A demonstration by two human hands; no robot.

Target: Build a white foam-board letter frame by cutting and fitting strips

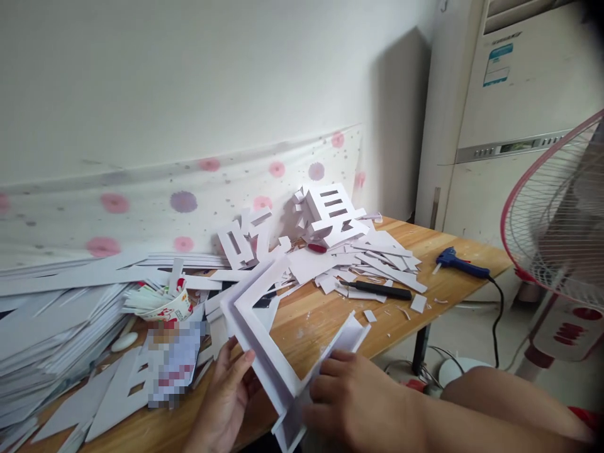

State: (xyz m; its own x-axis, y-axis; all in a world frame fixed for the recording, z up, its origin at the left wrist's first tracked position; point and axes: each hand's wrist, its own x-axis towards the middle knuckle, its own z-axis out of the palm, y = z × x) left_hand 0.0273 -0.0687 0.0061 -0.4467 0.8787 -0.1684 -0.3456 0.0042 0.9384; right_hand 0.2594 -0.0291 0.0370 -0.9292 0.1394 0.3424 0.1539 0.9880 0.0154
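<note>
Wooden tabletop (453, 251) against a pale wall, littered with white foam-board offcuts (372, 258) and cut-out white block characters (330, 217). Far left, a printed paper cup (172, 308) tipped on its side, stuffed with white paper strips. Near the table's front edge, a large white foam-board frame piece (264, 333), made of flat strips with raised side walls, bent in an angular V and partly overhanging the edge. Left hand (226, 396) under the frame's left arm, fingers loosely spread, thumb (243, 363) pressed to its outer wall. Right hand (353, 402) on the frame's right arm, fingers curled together and clamped over the strip. Further right, a black-handled craft knife (380, 290) and a blue glue gun (460, 262).
</note>
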